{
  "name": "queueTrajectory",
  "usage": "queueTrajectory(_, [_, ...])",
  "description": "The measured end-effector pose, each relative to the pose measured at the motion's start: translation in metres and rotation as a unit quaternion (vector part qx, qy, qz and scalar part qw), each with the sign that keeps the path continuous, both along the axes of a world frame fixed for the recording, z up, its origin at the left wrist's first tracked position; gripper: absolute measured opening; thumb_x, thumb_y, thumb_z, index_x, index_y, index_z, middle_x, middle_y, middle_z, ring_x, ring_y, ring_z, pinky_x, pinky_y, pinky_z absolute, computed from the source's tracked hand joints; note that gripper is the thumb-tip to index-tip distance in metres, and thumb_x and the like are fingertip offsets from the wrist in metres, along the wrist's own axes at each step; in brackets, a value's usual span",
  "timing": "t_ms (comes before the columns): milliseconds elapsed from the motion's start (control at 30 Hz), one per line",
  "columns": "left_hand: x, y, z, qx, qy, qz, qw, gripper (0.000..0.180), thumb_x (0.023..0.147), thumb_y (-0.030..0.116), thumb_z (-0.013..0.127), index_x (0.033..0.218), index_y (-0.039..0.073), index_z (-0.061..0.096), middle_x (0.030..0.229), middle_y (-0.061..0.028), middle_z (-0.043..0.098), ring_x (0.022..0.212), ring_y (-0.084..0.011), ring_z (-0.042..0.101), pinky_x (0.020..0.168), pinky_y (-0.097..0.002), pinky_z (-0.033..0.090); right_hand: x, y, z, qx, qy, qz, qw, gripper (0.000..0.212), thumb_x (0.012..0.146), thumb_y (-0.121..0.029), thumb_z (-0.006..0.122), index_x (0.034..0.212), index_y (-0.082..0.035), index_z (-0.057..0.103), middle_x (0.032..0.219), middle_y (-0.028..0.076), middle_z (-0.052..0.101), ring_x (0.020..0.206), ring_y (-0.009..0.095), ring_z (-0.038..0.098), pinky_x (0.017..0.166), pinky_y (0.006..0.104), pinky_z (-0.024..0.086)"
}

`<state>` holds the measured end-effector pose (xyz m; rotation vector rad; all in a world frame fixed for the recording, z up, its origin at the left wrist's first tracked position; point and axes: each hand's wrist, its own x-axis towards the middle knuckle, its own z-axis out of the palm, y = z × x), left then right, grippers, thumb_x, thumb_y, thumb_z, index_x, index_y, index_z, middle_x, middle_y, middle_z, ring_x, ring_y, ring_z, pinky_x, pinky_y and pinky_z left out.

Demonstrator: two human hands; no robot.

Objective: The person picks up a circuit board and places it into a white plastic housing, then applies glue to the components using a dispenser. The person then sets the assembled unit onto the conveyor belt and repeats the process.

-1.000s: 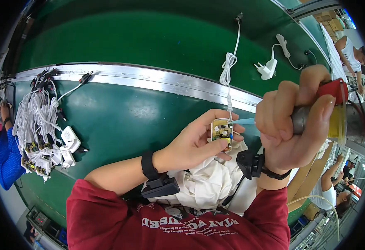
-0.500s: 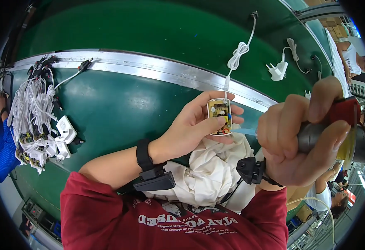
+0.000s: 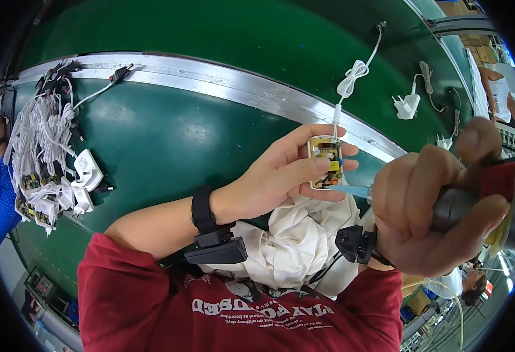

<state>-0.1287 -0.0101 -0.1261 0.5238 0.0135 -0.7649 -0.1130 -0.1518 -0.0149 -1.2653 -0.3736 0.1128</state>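
Nozzle sat by circuit board, seemingly dispensing; your left grip held board, right grip clasped dispenser; next needed steady aim.

Near green worktop loaded at 9 o'clock, far green surface at 1–2

Clock from view centre. Near: pile of white cables at 9; open circuit boards at pile's 6, white plug casings at its 4. Metal rail between surfaces, black connector on it at 10. Far: coiled white cable past 1, white plug adapter at 2.
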Motion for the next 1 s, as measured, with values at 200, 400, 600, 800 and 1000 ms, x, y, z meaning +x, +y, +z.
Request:
queueTrajectory(200, [-0.002,0.0,-0.001,-0.046,0.007,-0.02,0.999,0.05,0.095,0.011,0.041,0.141,0.006,0.024,0.14,-0.0151,0.039,0.122,-0.0255,0.049,0.098,-0.0448,0.046,0.0,0.006,-0.004,-0.018,-0.02,-0.003,1.0,0.038,0.097,-0.045,0.039,0.101,-0.008,0.033,0.05,-0.002,0.039,0.035,0.005,0.03,0.036,0.0213,0.023])
queueTrajectory(400, [0.001,0.002,-0.001,-0.052,0.016,-0.027,0.998,0.049,0.095,0.011,0.041,0.141,0.008,0.024,0.141,-0.0148,0.038,0.123,-0.0252,0.048,0.098,-0.0456,0.045,0.0,0.016,0.002,-0.038,-0.02,-0.038,0.998,0.042,0.098,-0.045,0.038,0.11,-0.005,0.034,0.051,-0.002,0.038,0.036,0.005,0.029,0.036,0.0212,0.023])
queueTrajectory(600, [0.004,-0.003,0.003,-0.02,0.009,-0.021,1.0,0.05,0.094,0.011,0.045,0.141,0.009,0.027,0.14,-0.0135,0.039,0.124,-0.024,0.046,0.098,-0.0443,0.045,0.0,0.003,0.002,0.004,-0.021,-0.052,0.998,0.046,0.098,-0.044,0.037,0.118,-0.003,0.034,0.052,-0.002,0.036,0.037,0.005,0.028,0.036,0.0208,0.022])
queueTrajectory(800, [0.06,-0.035,0.005,0.059,-0.19,0.085,0.976,0.052,0.087,0.005,0.055,0.135,0.008,0.037,0.129,-0.0123,0.047,0.118,-0.0232,0.05,0.089,-0.0355,0.05,-0.001,0.004,-0.007,0.039,-0.041,-0.064,0.996,0.044,0.099,-0.041,0.038,0.119,-0.003,0.034,0.052,-0.002,0.033,0.038,0.005,0.028,0.037,0.0204,0.023])
queueTrajectory(1000, [0.11,-0.043,0.029,0.742,-0.495,-0.024,0.451,0.05,0.071,0.006,0.064,0.119,0.0,0.049,0.11,-0.018,0.053,0.101,-0.0335,0.055,0.078,-0.0344,0.05,0.001,0.008,-0.013,0.092,-0.049,-0.029,0.994,0.039,0.099,-0.037,0.039,0.118,-0.004,0.034,0.054,-0.002,0.033,0.04,0.005,0.029,0.038,0.0207,0.024])
